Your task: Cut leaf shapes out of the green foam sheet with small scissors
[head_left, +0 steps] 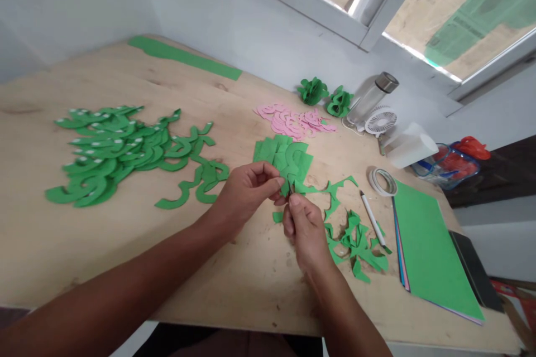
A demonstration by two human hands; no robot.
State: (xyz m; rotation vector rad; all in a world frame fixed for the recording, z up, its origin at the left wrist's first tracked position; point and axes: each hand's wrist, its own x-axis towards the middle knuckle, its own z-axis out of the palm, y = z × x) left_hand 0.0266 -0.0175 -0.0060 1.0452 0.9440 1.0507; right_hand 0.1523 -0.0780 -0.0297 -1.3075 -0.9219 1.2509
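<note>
Near the middle of the wooden table, my left hand (255, 187) is closed, its thumb and fingertips pinching a small piece of green paper (285, 186). Close against it on the right, my right hand (305, 228) is closed around small scissors (290, 188), whose dark blades point up at the green paper. Most of the handles are hidden by the fingers. Just beyond both hands lies a stack of green paper pieces (276, 150), with a curved green piece on top. Green offcuts (355, 237) are scattered to the right of my right hand.
Curved green cutouts (113, 156) are heaped at left. Pink cutouts (293, 121) lie behind the stack, near two green paper balls (313, 91), a bottle (372, 100) and a fan (380, 120). A tape roll (382, 182), a pen (372, 217) and green sheets (435, 251) are at right.
</note>
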